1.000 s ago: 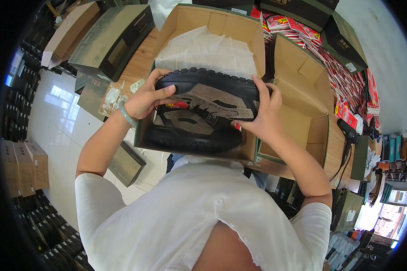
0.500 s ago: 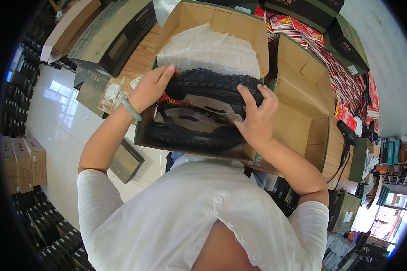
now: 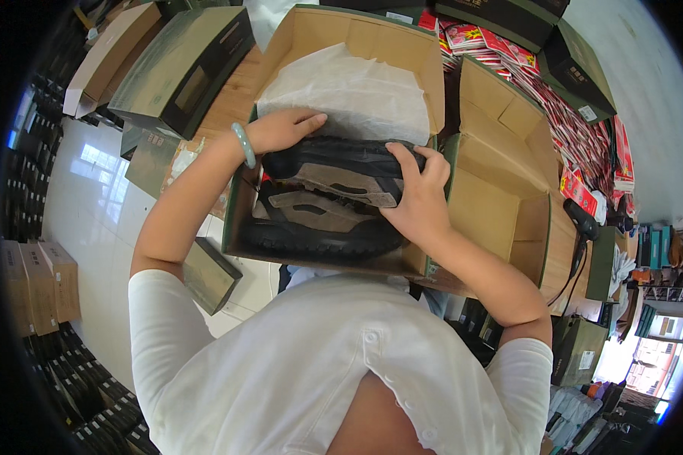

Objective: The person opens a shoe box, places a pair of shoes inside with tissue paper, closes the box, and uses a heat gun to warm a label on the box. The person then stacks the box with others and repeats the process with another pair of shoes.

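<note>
Two black and grey-brown shoes with knobbly black soles lie on their sides in an open shoebox (image 3: 239, 227). My right hand (image 3: 421, 186) grips the right end of the far shoe (image 3: 330, 173), with thumb and fingers on either side of it. My left hand (image 3: 284, 130) is at the left part of that shoe's sole edge, its fingers bent over the far side and partly hidden; a pale green bangle (image 3: 243, 145) circles the wrist. The near shoe (image 3: 322, 227) rests along the front wall, untouched. White tissue paper (image 3: 349, 87) lies against the raised lid behind.
A second open box (image 3: 493, 182), with nothing seen in it, stands at the right. Stacked red printed packets (image 3: 539, 83) fill the back right. A corded black handheld tool (image 3: 580, 218) lies on the right table edge. Closed boxes (image 3: 182, 72) stand at the left.
The far shoe has tipped and sunk lower into the box, so less of its tread shows. My left hand has moved right along its far edge; my right hand has shifted slightly left.
</note>
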`<state>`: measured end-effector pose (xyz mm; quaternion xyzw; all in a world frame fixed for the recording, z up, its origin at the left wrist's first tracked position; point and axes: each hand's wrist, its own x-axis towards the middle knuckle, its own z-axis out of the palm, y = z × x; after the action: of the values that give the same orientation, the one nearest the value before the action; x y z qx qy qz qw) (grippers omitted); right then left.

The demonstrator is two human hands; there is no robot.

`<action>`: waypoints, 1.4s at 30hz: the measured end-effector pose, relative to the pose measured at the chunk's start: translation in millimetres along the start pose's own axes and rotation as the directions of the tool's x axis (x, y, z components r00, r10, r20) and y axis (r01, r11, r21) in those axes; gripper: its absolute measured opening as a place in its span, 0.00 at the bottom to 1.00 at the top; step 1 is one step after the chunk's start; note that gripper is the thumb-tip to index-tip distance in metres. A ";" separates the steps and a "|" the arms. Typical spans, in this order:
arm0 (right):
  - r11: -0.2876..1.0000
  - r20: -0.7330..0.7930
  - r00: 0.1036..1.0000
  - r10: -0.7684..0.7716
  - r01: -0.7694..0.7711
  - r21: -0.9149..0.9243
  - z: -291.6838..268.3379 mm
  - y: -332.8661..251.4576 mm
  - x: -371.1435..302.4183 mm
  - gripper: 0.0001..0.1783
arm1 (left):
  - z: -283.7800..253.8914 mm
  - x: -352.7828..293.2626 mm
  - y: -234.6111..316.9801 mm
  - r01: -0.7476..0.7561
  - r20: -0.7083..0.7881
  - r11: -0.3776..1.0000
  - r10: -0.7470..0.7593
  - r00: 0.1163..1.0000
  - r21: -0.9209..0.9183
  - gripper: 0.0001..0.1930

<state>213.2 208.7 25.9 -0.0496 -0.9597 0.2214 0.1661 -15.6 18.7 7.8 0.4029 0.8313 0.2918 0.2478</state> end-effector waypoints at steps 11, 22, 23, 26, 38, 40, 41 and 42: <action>0.964 0.314 0.916 0.248 -0.202 -0.173 35.4 26.3 18.3 0.58 | 13.7 -5.5 -3.5 -0.146 -0.114 0.988 0.139 0.984 -0.055 0.24; 0.990 -0.029 0.991 0.133 -0.134 -0.037 -12.4 35.9 105.1 0.16 | -42.0 12.0 -16.5 -0.011 -0.587 0.961 0.178 0.789 0.277 0.22; 0.948 0.037 0.955 0.295 -0.287 -0.138 -6.0 39.5 122.7 0.22 | -39.7 28.7 -34.0 0.032 -0.581 0.954 0.155 0.799 0.299 0.25; 0.845 0.103 0.842 0.529 -0.513 -0.150 31.9 69.7 156.6 0.34 | -35.5 81.1 -37.4 0.384 -0.484 0.893 -0.235 0.843 0.235 0.35; 0.208 0.191 0.955 0.229 -0.239 0.948 -44.9 55.7 137.4 0.49 | -83.6 24.0 2.1 -0.236 -0.395 0.671 -0.092 0.914 -0.703 0.47; 0.403 0.005 0.998 0.065 -0.031 0.915 -57.8 48.7 107.7 0.56 | -81.5 -18.2 36.3 -0.344 -0.464 0.670 -0.001 0.886 -0.658 0.50; 0.416 0.023 0.999 0.026 -0.032 0.909 -66.2 37.3 89.7 0.59 | -80.2 -38.5 32.6 -0.449 -0.547 0.689 0.091 0.832 -0.568 0.54; 0.432 0.041 0.999 -0.013 -0.031 0.901 -75.7 24.5 68.6 0.62 | -74.6 -59.6 31.1 -0.440 -0.556 0.728 0.097 0.825 -0.526 0.56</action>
<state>175.0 273.2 99.6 0.0459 -0.6969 0.7006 0.1459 -14.6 -35.4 92.4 0.3272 0.6476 0.6806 0.1019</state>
